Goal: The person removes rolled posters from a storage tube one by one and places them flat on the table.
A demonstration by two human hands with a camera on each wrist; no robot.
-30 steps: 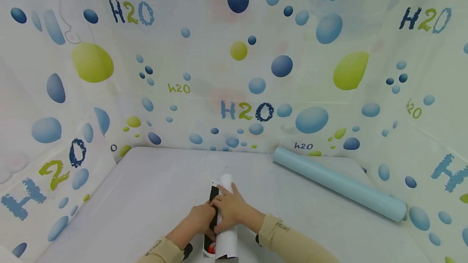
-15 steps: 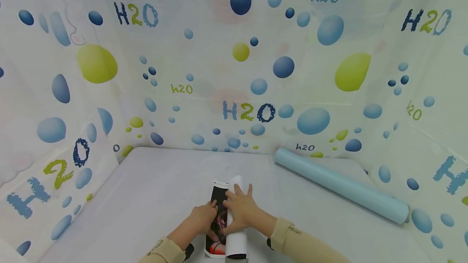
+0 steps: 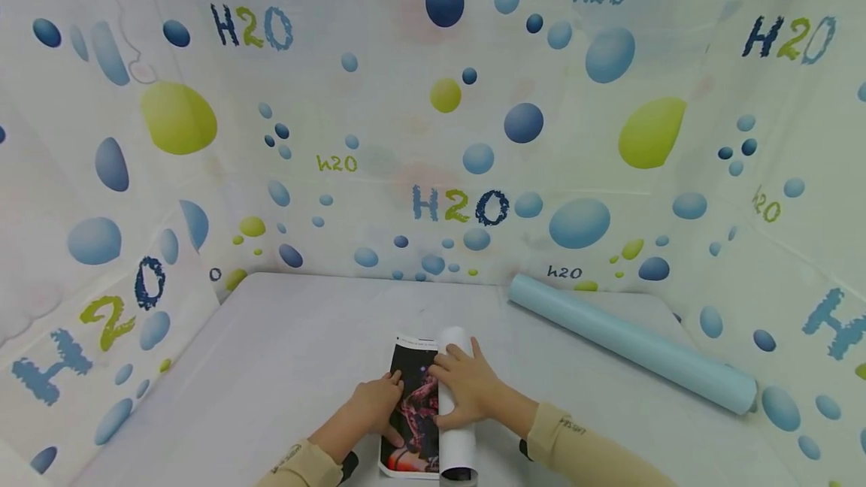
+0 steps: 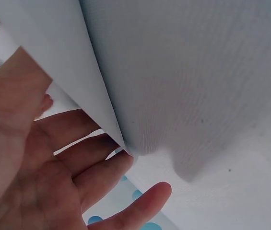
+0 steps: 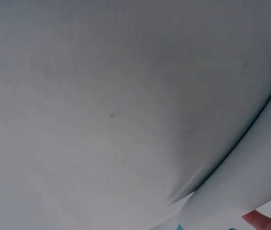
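A partly unrolled poster (image 3: 419, 397) with a dark, red-and-pink print lies on the white table, its right side still curled into a white roll (image 3: 460, 434). At its left edge my left hand (image 3: 372, 406) rests with thumb and fingers reaching onto the print. In the left wrist view, the left hand's (image 4: 44, 177) fingers are fairly straight, and the sheet's edge hides some fingertips. My right hand (image 3: 471, 385) holds the roll, fingers laid over its top and thumb at its left side. Only a few fingertips (image 5: 262, 221) of it show in the right wrist view, past the roll's curved white surface.
A long light-blue roll (image 3: 632, 340) lies slantwise on the right side of the table (image 3: 291, 344). Behind and beside the table hangs a white curtain (image 3: 379, 111) printed with blue and green drops and H2O lettering.
The right hand and the roll have moved to the right, away from the left hand. More of the dark print shows between them; the left hand has stayed at the edge.
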